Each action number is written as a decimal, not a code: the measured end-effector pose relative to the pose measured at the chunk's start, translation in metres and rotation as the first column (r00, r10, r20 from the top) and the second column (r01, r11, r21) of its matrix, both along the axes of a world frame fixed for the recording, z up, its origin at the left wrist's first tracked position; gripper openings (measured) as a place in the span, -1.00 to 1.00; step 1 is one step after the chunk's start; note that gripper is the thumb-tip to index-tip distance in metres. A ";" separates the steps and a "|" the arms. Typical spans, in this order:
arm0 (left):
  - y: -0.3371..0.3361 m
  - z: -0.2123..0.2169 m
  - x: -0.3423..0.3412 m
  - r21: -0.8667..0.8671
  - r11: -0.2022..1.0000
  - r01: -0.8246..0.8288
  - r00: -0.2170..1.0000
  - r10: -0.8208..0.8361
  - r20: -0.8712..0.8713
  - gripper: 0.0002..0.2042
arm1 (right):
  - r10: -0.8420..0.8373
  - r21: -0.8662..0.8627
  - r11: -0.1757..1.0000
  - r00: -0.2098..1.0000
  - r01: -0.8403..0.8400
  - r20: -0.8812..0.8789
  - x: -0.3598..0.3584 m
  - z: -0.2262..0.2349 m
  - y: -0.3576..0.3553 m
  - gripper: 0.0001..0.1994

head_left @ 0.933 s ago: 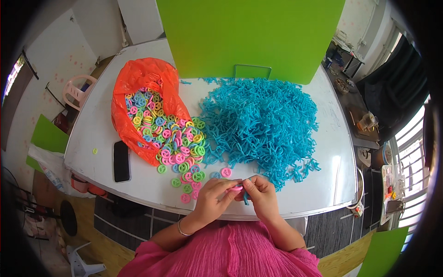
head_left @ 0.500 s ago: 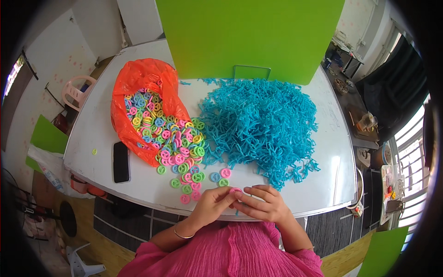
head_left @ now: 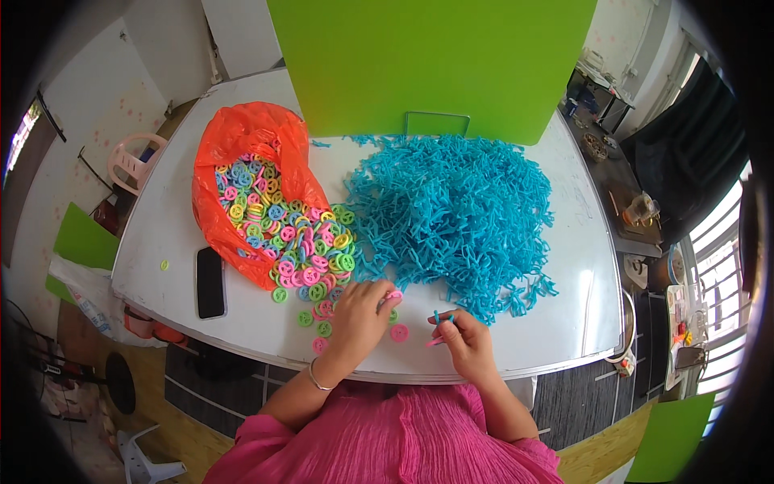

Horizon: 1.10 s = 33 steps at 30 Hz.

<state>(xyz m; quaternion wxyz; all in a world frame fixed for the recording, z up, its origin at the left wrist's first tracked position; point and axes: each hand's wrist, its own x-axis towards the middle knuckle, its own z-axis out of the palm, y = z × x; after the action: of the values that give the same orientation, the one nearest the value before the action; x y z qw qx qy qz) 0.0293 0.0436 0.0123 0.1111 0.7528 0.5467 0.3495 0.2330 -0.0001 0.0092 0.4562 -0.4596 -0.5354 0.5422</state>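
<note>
My left hand [head_left: 360, 319] reaches over the loose wheel-shaped plastic discs, its fingers closed at a pink disc [head_left: 393, 296]. To its right, my right hand [head_left: 468, 345] pinches a small blue branched strip [head_left: 443, 317], and a second pink disc [head_left: 434, 343] shows at its fingertips. On the table between the hands lies another pink disc [head_left: 399, 333]. Many pink, green, blue and yellow discs [head_left: 302, 242] spill from a red-orange plastic bag [head_left: 258, 129] at the left. A large heap of blue branched strips [head_left: 459, 214] lies beyond my right hand.
A black phone [head_left: 211, 282] lies left of the bag on the white table [head_left: 564, 323]. A green board [head_left: 435, 64] stands upright behind the blue heap, with a thin metal bracket [head_left: 438, 114] at its foot. One disc [head_left: 164, 264] lies alone far left.
My hands were together at the near table edge over a pink disc. Now they are apart: the left has moved forward to the loose discs, the right slightly right with a blue strip.
</note>
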 end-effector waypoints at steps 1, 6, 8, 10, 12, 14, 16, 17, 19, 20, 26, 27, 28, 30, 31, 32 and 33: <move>-0.002 0.003 0.002 0.000 1.000 0.003 1.000 -0.003 0.000 -0.81 | -0.003 0.000 1.000 1.000 0.003 0.000 -0.002 -0.002 0.001 -0.78; -0.021 0.005 0.009 -0.322 0.887 0.330 0.610 0.060 0.790 -0.81 | -0.213 0.345 0.934 0.922 0.095 0.323 -0.019 0.007 0.003 -0.82; -0.025 0.009 0.009 -0.317 0.887 0.337 0.608 0.052 0.793 -0.80 | -0.210 0.345 0.934 0.928 0.096 0.309 -0.025 0.010 0.002 -0.83; -0.029 0.012 0.011 -0.311 0.885 0.346 0.603 0.044 0.796 -0.79 | -0.209 0.344 0.934 0.932 0.099 0.298 -0.027 0.013 0.001 -0.84; -0.032 0.013 0.012 -0.315 0.876 0.365 0.442 0.135 0.887 -0.81 | -0.254 0.454 0.888 0.900 0.073 0.353 -0.029 0.015 0.002 -0.86; -0.033 0.011 0.012 -0.304 0.886 0.351 0.442 0.129 0.888 -0.81 | -0.250 0.476 0.878 0.897 0.052 0.364 -0.032 0.019 0.000 -0.86; -0.034 0.009 0.011 -0.293 0.895 0.337 0.443 0.124 0.888 -0.81 | -0.245 0.498 0.867 0.894 0.030 0.374 -0.034 0.020 0.001 -0.85; -0.035 0.010 0.011 -0.257 0.916 0.309 0.488 0.079 0.869 -0.81 | -0.264 0.542 0.840 0.889 0.020 0.375 -0.035 0.020 0.001 -0.83; -0.037 0.014 0.012 -0.217 0.935 0.282 0.532 0.036 0.846 -0.81 | -0.280 0.585 0.811 0.883 0.008 0.376 -0.036 0.016 0.003 -0.81; -0.038 0.018 0.013 -0.177 0.951 0.255 0.621 -0.021 0.783 -0.82 | -0.265 0.589 0.807 0.878 -0.024 0.399 -0.036 0.009 0.005 -0.75; -0.035 0.019 0.016 -0.236 0.934 0.270 0.614 0.021 0.789 -0.83 | -0.240 0.536 0.844 0.905 0.016 0.351 -0.034 0.002 0.000 -0.63; -0.033 0.016 0.015 -0.278 0.913 0.298 0.551 0.074 0.831 -0.83 | -0.244 0.526 0.850 0.910 0.034 0.336 -0.035 0.002 0.000 -0.63; -0.031 0.013 0.017 -0.277 0.913 0.300 0.551 0.071 0.831 -0.83 | -0.247 0.527 0.849 0.909 0.036 0.336 -0.036 0.003 0.001 -0.63; -0.034 0.008 0.023 -0.256 0.897 0.360 0.318 0.140 0.938 -0.82 | -0.283 0.530 0.843 0.913 0.091 0.294 -0.040 0.005 0.000 -0.64; -0.036 0.009 0.026 -0.257 0.897 0.360 0.318 0.140 0.938 -0.82 | -0.283 0.530 0.843 0.913 0.091 0.295 -0.041 0.001 -0.001 -0.64; -0.037 0.012 0.029 -0.265 0.883 0.387 0.243 0.179 0.953 -0.82 | -0.218 0.374 0.915 0.965 0.150 0.147 -0.041 -0.005 -0.002 -0.63; -0.038 0.014 0.031 -0.270 0.869 0.414 0.168 0.219 0.961 -0.82 | -0.174 0.201 0.964 0.985 0.174 -0.017 -0.041 -0.008 -0.002 -0.63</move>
<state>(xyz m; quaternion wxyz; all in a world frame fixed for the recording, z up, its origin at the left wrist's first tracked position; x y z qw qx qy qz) 0.0605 0.0061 0.0266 0.6403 0.3300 0.3596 0.5932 0.1916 -0.0020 0.0011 0.5461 -0.4565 -0.5452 0.4428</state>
